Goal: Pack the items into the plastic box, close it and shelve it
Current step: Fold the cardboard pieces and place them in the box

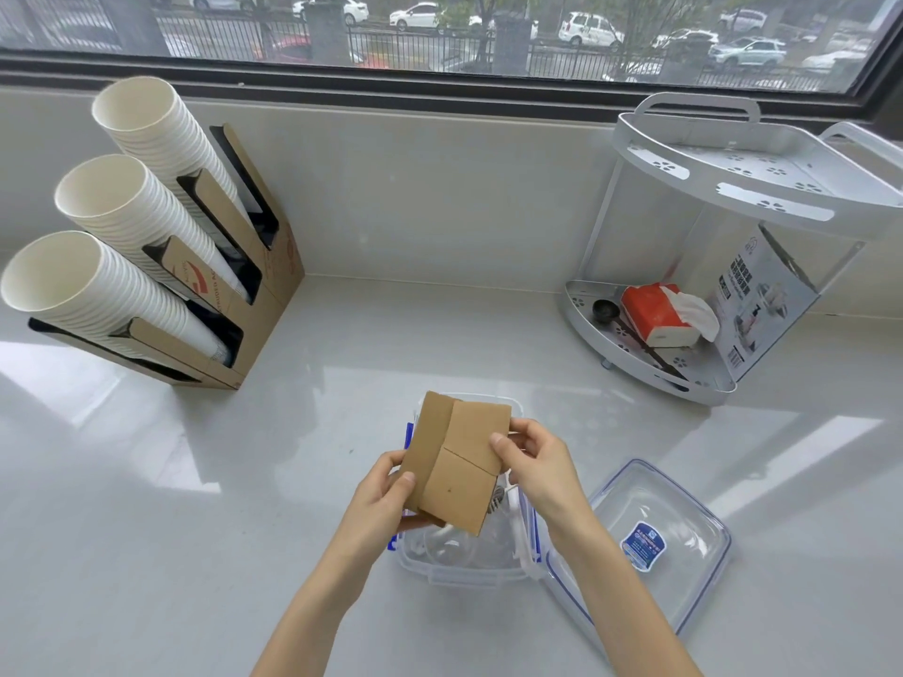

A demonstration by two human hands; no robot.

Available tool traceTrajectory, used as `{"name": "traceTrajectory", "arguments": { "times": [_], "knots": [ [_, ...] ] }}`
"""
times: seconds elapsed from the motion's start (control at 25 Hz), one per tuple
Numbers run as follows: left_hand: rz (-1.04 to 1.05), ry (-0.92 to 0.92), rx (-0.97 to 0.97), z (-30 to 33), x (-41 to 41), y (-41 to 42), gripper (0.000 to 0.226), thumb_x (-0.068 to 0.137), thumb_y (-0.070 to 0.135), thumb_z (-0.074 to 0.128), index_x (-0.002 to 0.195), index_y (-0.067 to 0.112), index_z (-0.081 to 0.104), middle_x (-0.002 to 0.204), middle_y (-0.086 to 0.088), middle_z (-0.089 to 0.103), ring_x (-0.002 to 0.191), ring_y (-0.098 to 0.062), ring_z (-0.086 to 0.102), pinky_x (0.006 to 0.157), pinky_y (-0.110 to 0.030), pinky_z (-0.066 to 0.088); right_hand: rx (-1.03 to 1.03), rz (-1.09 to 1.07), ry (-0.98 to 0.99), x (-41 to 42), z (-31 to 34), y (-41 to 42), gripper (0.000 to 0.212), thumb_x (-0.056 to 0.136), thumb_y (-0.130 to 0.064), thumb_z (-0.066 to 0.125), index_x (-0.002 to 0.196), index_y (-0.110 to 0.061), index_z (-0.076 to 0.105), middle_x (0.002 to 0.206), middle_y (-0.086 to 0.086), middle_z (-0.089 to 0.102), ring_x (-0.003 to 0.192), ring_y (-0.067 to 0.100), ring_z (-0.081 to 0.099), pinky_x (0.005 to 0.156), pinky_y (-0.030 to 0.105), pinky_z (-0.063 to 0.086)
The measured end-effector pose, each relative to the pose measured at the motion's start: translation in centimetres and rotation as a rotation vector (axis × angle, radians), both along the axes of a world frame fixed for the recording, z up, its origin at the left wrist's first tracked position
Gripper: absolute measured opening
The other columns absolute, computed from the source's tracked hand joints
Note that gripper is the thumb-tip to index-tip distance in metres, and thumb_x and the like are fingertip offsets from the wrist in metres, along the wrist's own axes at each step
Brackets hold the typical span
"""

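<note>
From the head camera we look down on a pale, glossy counter under a window, and both our hands are raised over the clear plastic box that sits open near the front edge. Between the hands we hold a piece of brown cardboard, creased into panels and tilted so that it hides most of the box's far side. Our left hand pinches its lower left edge, thumb on the face turned to us and the other fingers behind it. Our right hand grips its right edge, thumb laid on the front and fingers curled around the back. Below the cardboard we can make out clear and white things lying in the box, too blurred to name, and blue clasps along its sides. The lid, clear with a blue seal and a blue label at its middle, lies flat on the counter just right of the box, touching or almost touching it. At far left a cardboard holder carries three slanted stacks of white paper cups. At far right stands a white two-tier corner shelf; its lower tier holds a red tissue pack, a dark scoop and a printed carton.
</note>
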State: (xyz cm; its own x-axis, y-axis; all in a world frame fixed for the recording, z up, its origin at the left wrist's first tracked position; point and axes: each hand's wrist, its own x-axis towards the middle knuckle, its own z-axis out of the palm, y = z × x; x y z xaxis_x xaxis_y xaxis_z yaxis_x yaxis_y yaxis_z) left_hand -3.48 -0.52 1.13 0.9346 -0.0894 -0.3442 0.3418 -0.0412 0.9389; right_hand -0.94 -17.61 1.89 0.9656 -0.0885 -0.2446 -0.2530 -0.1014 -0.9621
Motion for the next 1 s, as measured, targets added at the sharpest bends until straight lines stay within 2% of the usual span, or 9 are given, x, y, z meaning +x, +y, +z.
{"name": "traceTrajectory", "arguments": {
  "times": [0.12,0.32,0.44,0.6,0.76,0.84,0.92,0.96,1.0],
  "knots": [
    [-0.007,0.012,-0.035,0.1,-0.4,-1.2,0.023,0.096,0.016,0.033,0.103,0.015,0.055,0.092,-0.002,0.064,0.069,-0.004,0.067,0.057,-0.019,0.056,-0.056,-0.004,-0.005,-0.2,-0.6,0.4,0.009,0.087,-0.017,0.057,0.094,-0.023,0.058,0.08,-0.003,0.059,0.064,0.009,0.055,0.062,0.02,0.042],
    [-0.021,0.012,-0.033,-0.3,-0.8,-1.9,0.02,0.094,0.017,0.039,0.11,0.012,0.05,0.092,0.002,0.066,0.075,-0.006,0.065,0.06,-0.02,0.056,-0.129,-0.012,0.008,-0.3,-1.1,1.2,0.017,0.086,-0.019,0.058,0.099,-0.025,0.05,0.079,-0.006,0.055,0.064,0.006,0.053,0.045,0.008,0.041],
    [-0.015,0.005,-0.018,-0.3,-0.6,-1.7,0.021,0.095,0.017,0.038,0.112,0.012,0.05,0.095,0.001,0.065,0.081,-0.01,0.063,0.06,-0.017,0.055,-0.101,-0.007,0.051,-0.3,-1.1,1.4,0.024,0.087,-0.022,0.057,0.106,-0.026,0.043,0.081,-0.004,0.057,0.07,0.01,0.055,0.051,0.012,0.041],
    [0.017,0.007,-0.017,-0.4,-0.3,-1.6,0.021,0.095,0.017,0.037,0.109,0.011,0.052,0.095,-0.001,0.063,0.08,-0.01,0.061,0.054,-0.013,0.052,-0.073,0.046,0.068,-0.3,-1.3,1.7,0.019,0.091,-0.023,0.051,0.107,-0.014,0.054,0.068,-0.004,0.057,0.058,0.004,0.055,0.056,0.017,0.039],
    [0.07,0.002,-0.019,-0.5,-0.1,-1.4,0.017,0.095,0.016,0.038,0.099,0.014,0.054,0.089,0.0,0.064,0.074,-0.008,0.062,0.049,-0.015,0.051,-0.087,0.128,0.059,-0.5,-1.1,1.9,0.009,0.09,-0.021,0.052,0.097,-0.018,0.057,0.07,-0.006,0.061,0.058,0.004,0.057,0.056,0.016,0.04],
    [0.084,-0.021,0.034,-0.5,0.1,-1.0,0.017,0.094,0.016,0.041,0.101,0.012,0.055,0.088,0.001,0.065,0.072,-0.006,0.063,0.054,-0.018,0.053,-0.111,0.123,0.043,-0.3,-0.9,2.1,0.005,0.09,-0.019,0.052,0.092,-0.022,0.056,0.069,-0.006,0.061,0.059,0.005,0.057,0.05,0.014,0.041],
    [0.134,-0.085,0.169,-0.7,0.5,-0.2,0.017,0.092,0.016,0.045,0.104,0.014,0.056,0.094,-0.002,0.064,0.08,-0.012,0.061,0.07,-0.028,0.054,-0.175,0.087,0.008,0.0,-0.9,2.2,0.008,0.089,-0.019,0.052,0.085,-0.026,0.052,0.067,-0.007,0.058,0.057,0.007,0.057,0.047,0.014,0.043],
    [0.156,-0.122,0.244,-0.8,0.7,0.3,0.018,0.091,0.016,0.047,0.106,0.016,0.056,0.098,-0.002,0.063,0.083,-0.014,0.06,0.076,-0.03,0.052,-0.235,0.073,-0.008,0.2,-0.9,2.3,0.005,0.088,-0.02,0.052,0.085,-0.024,0.051,0.067,-0.008,0.057,0.058,0.009,0.057,0.05,0.017,0.045],
    [0.156,-0.162,0.314,-0.8,0.9,0.7,0.02,0.09,0.016,0.048,0.108,0.017,0.056,0.101,-0.001,0.062,0.084,-0.011,0.059,0.077,-0.025,0.051,-0.305,0.067,-0.019,0.3,-1.0,2.4,0.001,0.088,-0.021,0.051,0.088,-0.022,0.052,0.066,-0.009,0.055,0.061,0.013,0.058,0.055,0.023,0.048]
  ]
}}
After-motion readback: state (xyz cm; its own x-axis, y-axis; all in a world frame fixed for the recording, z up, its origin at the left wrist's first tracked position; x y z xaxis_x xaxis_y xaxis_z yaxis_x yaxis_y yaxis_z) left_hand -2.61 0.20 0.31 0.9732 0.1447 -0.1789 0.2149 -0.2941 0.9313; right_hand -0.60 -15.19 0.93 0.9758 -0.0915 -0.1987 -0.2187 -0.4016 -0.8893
